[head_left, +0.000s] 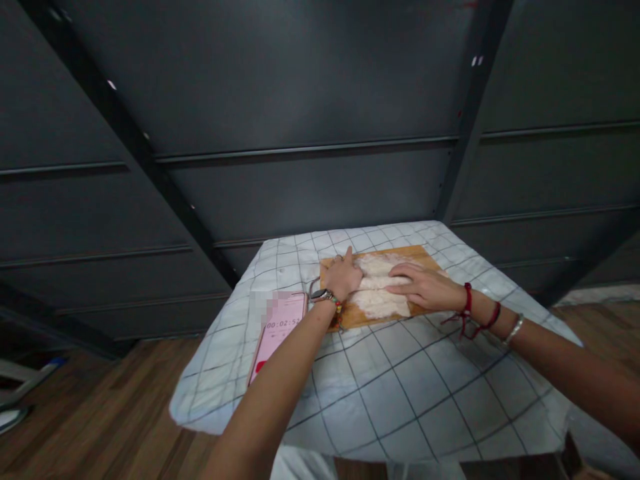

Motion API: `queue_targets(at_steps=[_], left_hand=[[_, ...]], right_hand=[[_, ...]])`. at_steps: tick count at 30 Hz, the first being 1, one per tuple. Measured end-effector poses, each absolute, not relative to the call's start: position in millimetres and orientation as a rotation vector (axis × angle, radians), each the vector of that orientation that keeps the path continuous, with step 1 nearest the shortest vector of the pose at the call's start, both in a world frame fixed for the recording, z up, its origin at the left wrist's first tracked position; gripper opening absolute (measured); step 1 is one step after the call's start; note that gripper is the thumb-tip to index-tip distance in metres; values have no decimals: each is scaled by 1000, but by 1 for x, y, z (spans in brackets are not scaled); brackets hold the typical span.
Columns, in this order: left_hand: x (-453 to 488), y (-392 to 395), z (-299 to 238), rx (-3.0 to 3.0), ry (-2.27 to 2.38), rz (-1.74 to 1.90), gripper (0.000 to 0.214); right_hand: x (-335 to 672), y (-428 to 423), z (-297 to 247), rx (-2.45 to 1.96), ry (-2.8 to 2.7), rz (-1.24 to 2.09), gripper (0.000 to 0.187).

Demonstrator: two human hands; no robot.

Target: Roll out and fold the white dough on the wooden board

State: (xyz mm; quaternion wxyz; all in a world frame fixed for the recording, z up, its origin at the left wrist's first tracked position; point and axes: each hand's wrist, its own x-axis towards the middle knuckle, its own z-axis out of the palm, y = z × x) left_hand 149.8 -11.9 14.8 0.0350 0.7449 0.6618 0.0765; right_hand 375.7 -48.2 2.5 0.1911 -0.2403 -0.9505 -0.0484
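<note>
A whitish, rough-surfaced piece that looks like floured dough (pixel 383 305) lies on a wooden board (pixel 357 322), with a raised fold running across its middle. My left hand (pixel 343 275) rests at the board's left end, one finger stretched forward and its inner side against the left edge of the dough. From the right, my right hand (pixel 425 287) reaches over the dough; thumb and fingers straddle the raised fold. Parts of the fold under both hands are hidden.
A white checked cloth (pixel 390 400) covers the small table. Left of my left forearm lies a phone (pixel 273 343) showing a running timer. A dark panelled wall (pixel 310 187) stands behind the table, and wooden flooring (pixel 125 407) shows at the left.
</note>
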Motion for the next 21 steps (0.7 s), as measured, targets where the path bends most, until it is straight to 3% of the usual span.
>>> queue_targets(at_steps=[8, 13, 21], left_hand=[[149, -11, 14, 2308, 2022, 242, 55], [148, -11, 14, 2300, 2032, 244, 58], [148, -11, 15, 2319, 2019, 231, 54]], right_hand=[[370, -52, 10, -653, -2701, -11, 30], [378, -51, 18, -705, -2528, 136, 40], [353, -31, 18, -802, -2620, -4, 38]])
